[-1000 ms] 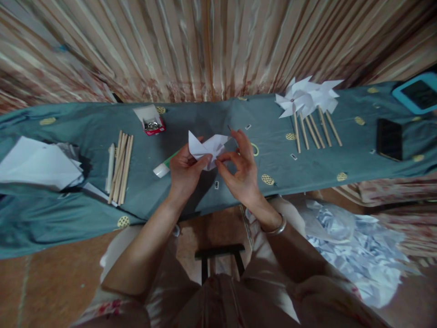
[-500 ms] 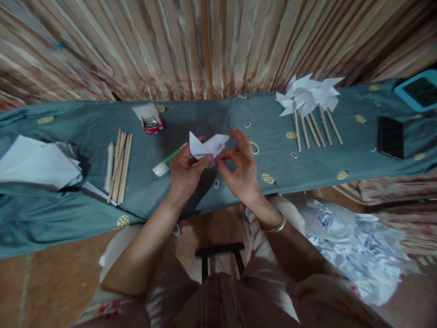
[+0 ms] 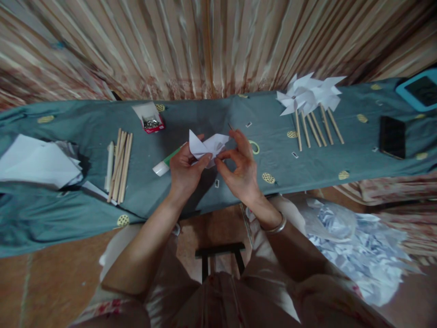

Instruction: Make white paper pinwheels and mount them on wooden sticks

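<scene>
A folded white paper pinwheel (image 3: pixel 210 146) is held up over the table between both hands. My left hand (image 3: pixel 187 168) grips its left side, thumb on the front and fingers behind. At its lower right edge, my right hand (image 3: pixel 241 171) pinches the paper between thumb and forefinger, other fingers curled above. Whether something small is in that pinch cannot be made out. Behind my right hand shows a yellow-green ring handle (image 3: pixel 254 147), with a thin dark tip (image 3: pixel 230 126) on the hand's other side. A green-and-white glue tube (image 3: pixel 162 168) lies partly under my left hand.
An open box of small metal pins (image 3: pixel 152 124) stands behind. Wooden sticks (image 3: pixel 120 166) and a paper stack (image 3: pixel 39 161) lie left. Finished pinwheels on sticks (image 3: pixel 309 95), a phone (image 3: pixel 392 137) and a blue-framed device (image 3: pixel 406 93) are right. Crumpled paper in a plastic bag (image 3: pixel 362 255) sits below.
Both hands keep the same hold on the pinwheel, with barely any movement. The view has shifted very slightly.
</scene>
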Demonstrator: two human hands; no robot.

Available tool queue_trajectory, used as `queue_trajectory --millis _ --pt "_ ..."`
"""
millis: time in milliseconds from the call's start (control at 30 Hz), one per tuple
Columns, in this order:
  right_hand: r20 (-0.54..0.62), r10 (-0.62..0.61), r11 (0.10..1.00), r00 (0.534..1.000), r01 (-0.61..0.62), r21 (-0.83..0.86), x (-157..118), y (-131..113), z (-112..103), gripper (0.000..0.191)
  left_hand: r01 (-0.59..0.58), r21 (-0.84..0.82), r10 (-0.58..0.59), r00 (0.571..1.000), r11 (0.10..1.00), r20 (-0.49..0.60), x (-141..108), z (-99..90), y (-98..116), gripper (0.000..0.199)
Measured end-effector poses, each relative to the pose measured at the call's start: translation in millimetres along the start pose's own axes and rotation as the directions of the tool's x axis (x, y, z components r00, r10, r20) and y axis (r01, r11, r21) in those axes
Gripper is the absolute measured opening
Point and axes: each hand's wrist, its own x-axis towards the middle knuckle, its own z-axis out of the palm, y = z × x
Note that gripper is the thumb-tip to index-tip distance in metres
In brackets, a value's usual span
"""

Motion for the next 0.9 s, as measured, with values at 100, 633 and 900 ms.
queue_trajectory --millis 100,633,900 --pt "0.013 0.007 1.0 1.0 -0.008 0.031 0 -3 -3 0.007 0.006 -0.021 -0.006 1.0 1.0 -0.005 2 -1.0 0 0.034" --pt "-0.074 0.172 0.975 0.982 -0.159 0.157 14 19 -13 0.015 0.065 -0.181 -0.085 0.991 0.981 -0.105 10 -20.0 15 0.038" --pt "0.024 0.189 0.971 0.982 -0.191 0.141 10 18 14 0.016 0.066 -0.25 -0.098 0.988 0.966 -0.12 6 -28.4 23 0.036"
